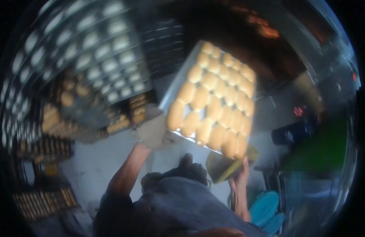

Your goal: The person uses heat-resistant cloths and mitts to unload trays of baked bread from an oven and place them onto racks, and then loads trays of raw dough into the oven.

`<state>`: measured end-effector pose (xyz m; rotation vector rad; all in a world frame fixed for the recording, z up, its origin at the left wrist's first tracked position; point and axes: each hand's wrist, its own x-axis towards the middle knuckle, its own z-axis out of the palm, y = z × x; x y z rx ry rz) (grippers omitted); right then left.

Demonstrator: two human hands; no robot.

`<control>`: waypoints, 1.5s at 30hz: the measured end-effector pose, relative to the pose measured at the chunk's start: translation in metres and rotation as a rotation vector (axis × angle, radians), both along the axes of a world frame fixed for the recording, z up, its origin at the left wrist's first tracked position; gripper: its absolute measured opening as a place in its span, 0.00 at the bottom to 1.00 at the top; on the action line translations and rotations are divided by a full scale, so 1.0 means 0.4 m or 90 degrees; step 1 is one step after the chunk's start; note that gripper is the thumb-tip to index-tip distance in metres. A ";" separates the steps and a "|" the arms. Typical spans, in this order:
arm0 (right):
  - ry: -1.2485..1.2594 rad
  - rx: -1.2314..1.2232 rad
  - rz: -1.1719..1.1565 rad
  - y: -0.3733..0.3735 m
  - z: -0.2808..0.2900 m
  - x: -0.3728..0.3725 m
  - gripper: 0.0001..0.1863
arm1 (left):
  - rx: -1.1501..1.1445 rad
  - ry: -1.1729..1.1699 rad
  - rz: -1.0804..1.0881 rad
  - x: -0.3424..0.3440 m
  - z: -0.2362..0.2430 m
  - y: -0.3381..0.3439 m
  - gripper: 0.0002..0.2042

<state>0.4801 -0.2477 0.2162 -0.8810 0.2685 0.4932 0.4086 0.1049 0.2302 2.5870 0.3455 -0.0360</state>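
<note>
Obliquely, the bun tray [184, 75] points its long axis forward and rightward, both hands [241, 177] clamped on its near end.

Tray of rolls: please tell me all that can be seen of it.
The tray is rectangular and looks like grey metal. Golden-brown, elongated rolls lie close in rows, leaving a bare strip along its left side. Held up, its far end points rightward; the exact tilt is unclear. A beige cloth, hiding the left grip, meets its near left corner; the right grip holds its near right corner with a yellow-edged cloth.
</note>
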 end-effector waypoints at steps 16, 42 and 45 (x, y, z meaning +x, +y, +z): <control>-0.150 -0.040 0.252 0.097 0.093 -0.589 0.29 | -0.051 -0.040 0.197 -0.974 0.011 -0.093 0.28; -0.067 0.031 0.584 1.244 -0.150 -0.955 0.21 | -0.013 -0.297 0.603 -1.551 -0.015 0.534 0.17; -0.028 0.008 0.559 1.319 -0.160 -1.045 0.20 | -0.005 -0.329 0.526 -1.630 -0.112 0.706 0.17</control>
